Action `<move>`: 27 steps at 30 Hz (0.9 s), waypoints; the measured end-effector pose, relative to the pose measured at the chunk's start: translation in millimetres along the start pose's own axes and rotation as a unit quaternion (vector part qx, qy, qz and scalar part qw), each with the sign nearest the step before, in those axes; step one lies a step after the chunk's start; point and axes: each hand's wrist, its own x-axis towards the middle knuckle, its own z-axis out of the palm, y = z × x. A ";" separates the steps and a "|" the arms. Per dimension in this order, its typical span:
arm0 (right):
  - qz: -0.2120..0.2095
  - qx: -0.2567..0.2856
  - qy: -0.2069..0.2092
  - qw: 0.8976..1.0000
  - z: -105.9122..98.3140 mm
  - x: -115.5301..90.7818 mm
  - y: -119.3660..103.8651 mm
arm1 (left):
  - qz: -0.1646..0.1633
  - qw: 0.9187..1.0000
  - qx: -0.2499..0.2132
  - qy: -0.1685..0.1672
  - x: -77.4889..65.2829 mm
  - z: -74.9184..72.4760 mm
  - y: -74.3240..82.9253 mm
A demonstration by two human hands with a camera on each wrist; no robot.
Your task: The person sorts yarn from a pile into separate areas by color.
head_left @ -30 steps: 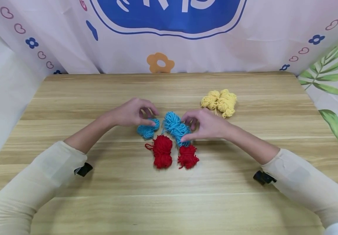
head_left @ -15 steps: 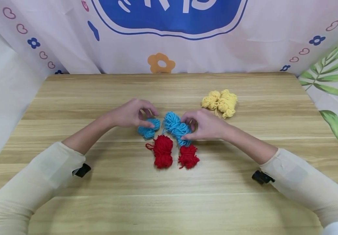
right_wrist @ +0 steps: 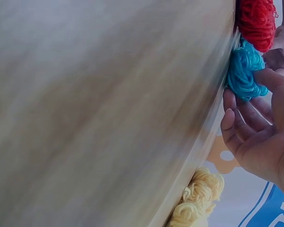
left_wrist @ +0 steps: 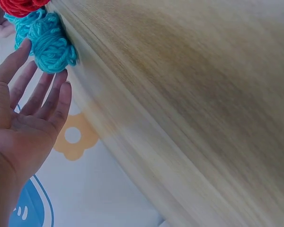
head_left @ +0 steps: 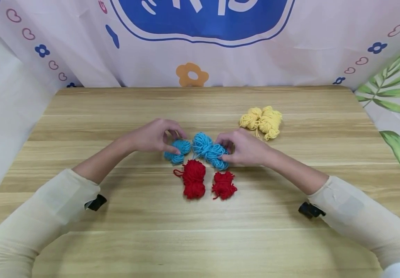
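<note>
Fingers (left_wrist: 62,101) of left hand (head_left: 152,135) and right hand (head_left: 248,146) pinch blue yarn bundles (head_left: 183,146) (head_left: 203,143), cropped white lettering (head_left: 221,7) behind.

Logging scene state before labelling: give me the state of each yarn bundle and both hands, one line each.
Left hand: thumb and fingertips at the smaller blue bundle, grip unclear
Right hand: pinches the larger blue bundle
Smaller blue bundle: wound, partly hidden
Larger blue bundle: wound, held
Larger red bundle: wound, loop sticking out, unheld
Smaller red bundle: wound, unheld
Two yellow bundles: wound, side by side, unheld
</note>
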 end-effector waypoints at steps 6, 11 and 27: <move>0.005 0.013 0.006 1.000 -1.1 -1.5 -0.7 | -0.001 1.000 0.005 -0.003 -0.3 -0.2 0.0; 0.008 0.023 0.013 1.000 -1.9 -1.6 -1.2 | 0.000 1.000 0.005 -0.007 -1.2 -1.0 -0.3; 0.033 0.032 0.040 0.998 -2.8 -0.1 3.1 | 0.006 0.999 0.021 -0.028 -4.0 0.2 -1.7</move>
